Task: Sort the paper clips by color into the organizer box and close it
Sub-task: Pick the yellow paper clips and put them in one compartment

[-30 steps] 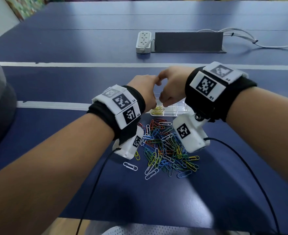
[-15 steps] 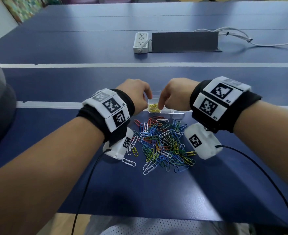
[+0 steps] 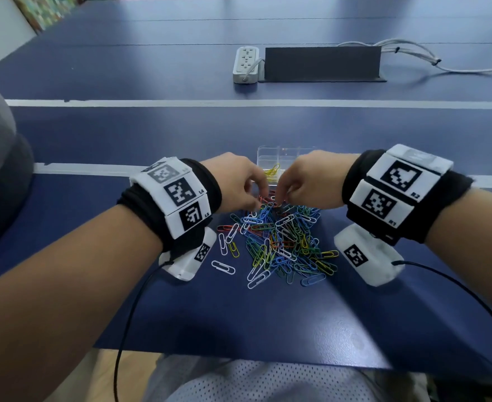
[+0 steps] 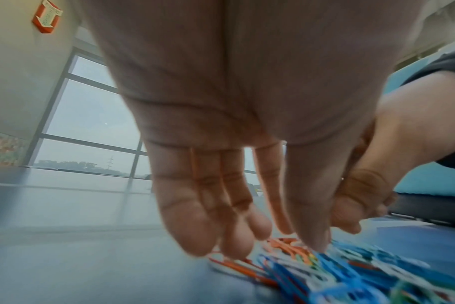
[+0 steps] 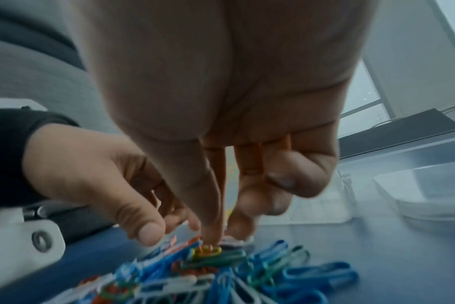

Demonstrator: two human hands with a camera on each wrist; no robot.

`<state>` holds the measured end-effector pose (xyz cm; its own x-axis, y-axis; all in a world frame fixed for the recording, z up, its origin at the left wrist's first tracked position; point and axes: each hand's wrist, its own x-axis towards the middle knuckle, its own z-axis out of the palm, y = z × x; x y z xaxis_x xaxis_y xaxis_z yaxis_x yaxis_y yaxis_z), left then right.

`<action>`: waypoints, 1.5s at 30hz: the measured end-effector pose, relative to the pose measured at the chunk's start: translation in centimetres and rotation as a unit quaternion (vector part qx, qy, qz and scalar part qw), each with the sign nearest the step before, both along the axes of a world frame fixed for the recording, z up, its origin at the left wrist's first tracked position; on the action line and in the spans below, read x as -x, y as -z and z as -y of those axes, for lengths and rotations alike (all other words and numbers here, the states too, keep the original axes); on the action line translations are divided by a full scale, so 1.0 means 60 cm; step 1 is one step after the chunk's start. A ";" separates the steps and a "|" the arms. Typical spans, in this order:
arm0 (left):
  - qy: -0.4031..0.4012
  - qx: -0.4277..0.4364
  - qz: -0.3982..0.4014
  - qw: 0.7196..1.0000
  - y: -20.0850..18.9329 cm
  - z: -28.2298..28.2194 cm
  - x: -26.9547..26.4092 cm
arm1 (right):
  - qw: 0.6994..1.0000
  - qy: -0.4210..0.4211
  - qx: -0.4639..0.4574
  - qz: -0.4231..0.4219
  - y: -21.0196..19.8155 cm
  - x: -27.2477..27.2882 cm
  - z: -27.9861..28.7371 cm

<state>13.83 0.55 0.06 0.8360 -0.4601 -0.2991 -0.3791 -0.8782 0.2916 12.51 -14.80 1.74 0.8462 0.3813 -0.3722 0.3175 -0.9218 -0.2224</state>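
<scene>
**Both hands down at the far edge of the clip pile**

From the head view, the left hand (image 3: pixel 236 181) and right hand (image 3: pixel 305 181) meet over the paper clips (image 3: pixel 279 242), heaped on the blue desk (image 3: pixel 268 314). Just beyond them sits the clear organizer box (image 3: pixel 285 158), open, yellow clips (image 3: pixel 272 171) in one compartment. The wrist views go closer: left fingers (image 4: pixel 195 216) hang loosely extended, tips on orange clips (image 4: pixel 281 244); the right fingers (image 5: pixel 210 216) come down together onto one spot, and whether they have pinched anything cannot be told. Windows (image 4: pixel 91 115) behind. A power strip (image 3: pixel 246 65) lies well back, with bare desk all around the pile.
</scene>
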 end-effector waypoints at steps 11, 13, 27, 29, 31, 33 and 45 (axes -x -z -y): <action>0.005 0.005 0.000 1.000 0.005 -0.010 0.002 | 0.999 0.023 0.011 0.036 0.018 0.002 0.001; 0.000 -0.010 0.000 1.000 0.004 -0.015 0.004 | 0.999 0.023 0.011 0.041 0.021 -0.002 -0.001; 0.025 -0.007 -0.022 0.999 -0.010 -0.041 0.025 | 0.998 0.013 0.004 0.058 0.029 -0.003 -0.003; 0.041 -0.032 -0.005 0.999 -0.012 -0.048 0.028 | 0.998 0.012 0.004 0.059 0.033 -0.005 -0.003; 0.064 -0.062 -0.001 0.996 -0.013 -0.051 0.033 | 0.998 0.011 0.009 0.061 0.035 -0.005 -0.003; 0.087 -0.074 -0.019 0.993 -0.012 -0.049 0.038 | 0.998 0.010 0.019 0.062 0.034 -0.003 -0.002; 0.155 -0.139 0.003 0.978 0.000 -0.031 0.054 | 0.998 0.030 -0.016 0.056 0.030 0.002 0.006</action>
<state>10.58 2.39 0.09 0.6714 -0.5940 -0.4432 -0.6409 -0.7656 0.0551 12.42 -15.17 -0.04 0.9032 0.3389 -0.2634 0.2865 -0.9330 -0.2180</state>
